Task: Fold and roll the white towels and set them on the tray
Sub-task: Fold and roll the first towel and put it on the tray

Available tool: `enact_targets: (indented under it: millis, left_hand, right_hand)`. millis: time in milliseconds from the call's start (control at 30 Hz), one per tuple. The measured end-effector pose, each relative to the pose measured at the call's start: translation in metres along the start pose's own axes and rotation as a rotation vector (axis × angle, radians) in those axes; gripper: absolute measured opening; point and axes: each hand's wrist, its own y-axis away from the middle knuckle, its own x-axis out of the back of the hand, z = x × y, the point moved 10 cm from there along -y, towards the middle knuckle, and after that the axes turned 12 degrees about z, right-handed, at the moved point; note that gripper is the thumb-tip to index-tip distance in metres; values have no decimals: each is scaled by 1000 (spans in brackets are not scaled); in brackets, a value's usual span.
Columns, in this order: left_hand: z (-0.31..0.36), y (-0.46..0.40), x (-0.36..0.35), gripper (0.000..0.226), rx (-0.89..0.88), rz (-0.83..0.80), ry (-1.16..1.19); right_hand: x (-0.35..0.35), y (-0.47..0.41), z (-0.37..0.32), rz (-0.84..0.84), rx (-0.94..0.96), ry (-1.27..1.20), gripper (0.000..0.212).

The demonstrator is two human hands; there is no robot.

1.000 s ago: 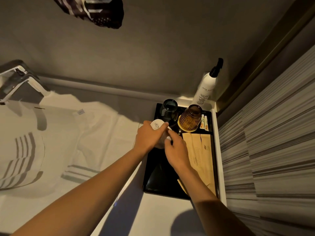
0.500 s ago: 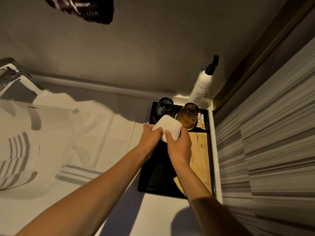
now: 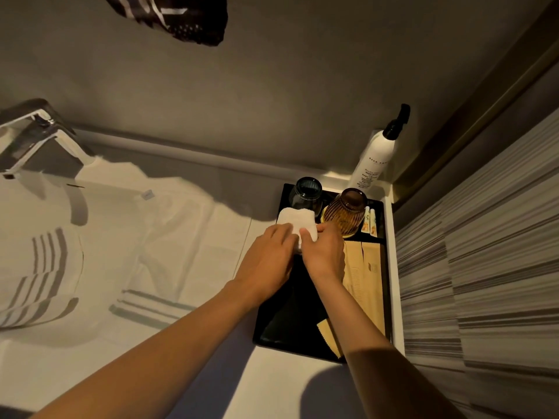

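Observation:
A small rolled white towel [image 3: 295, 218] lies at the far left corner of the black tray [image 3: 287, 334], just in front of the dark glass. My left hand [image 3: 270, 255] grips its near left side and my right hand [image 3: 325, 252] grips its near right end with thumb and fingers. A larger white towel with grey stripes [image 3: 157, 252] lies spread flat on the white counter to the left of the tray. Another striped towel [image 3: 39, 276] drapes at the far left.
On the tray stand a dark glass [image 3: 307, 195] and an amber ribbed glass [image 3: 348, 211], both upside down, plus small tubes [image 3: 370, 220] and tan paper packets [image 3: 367, 279]. A white pump bottle [image 3: 375, 158] stands behind the tray. A chrome tap [image 3: 36, 131] is at far left.
The rolled towel was lifted and turned above the tray, then lowered to the tray's far left corner. Both hands stayed on it and moved slightly left.

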Motion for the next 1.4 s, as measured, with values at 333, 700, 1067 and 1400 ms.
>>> enact_targets:
  millis: [333,700,1067,1400]
  left_hand:
    - [-7,13,-24,73,70,-161,49]
    - [-9,13,-22,65,47,-118,45]
    - [-23,-1,-6,56,31,-133,55]
    - [-23,-12,24,44,32,19,58]
  right_hand:
    - [-2,-2,4,106,-111,-69,44]
    - [-5,24,-23,105,429,106,42]
    - [-2,29,-25,32,395,194,47]
    - [34,33,-33,173,431,-49,41]
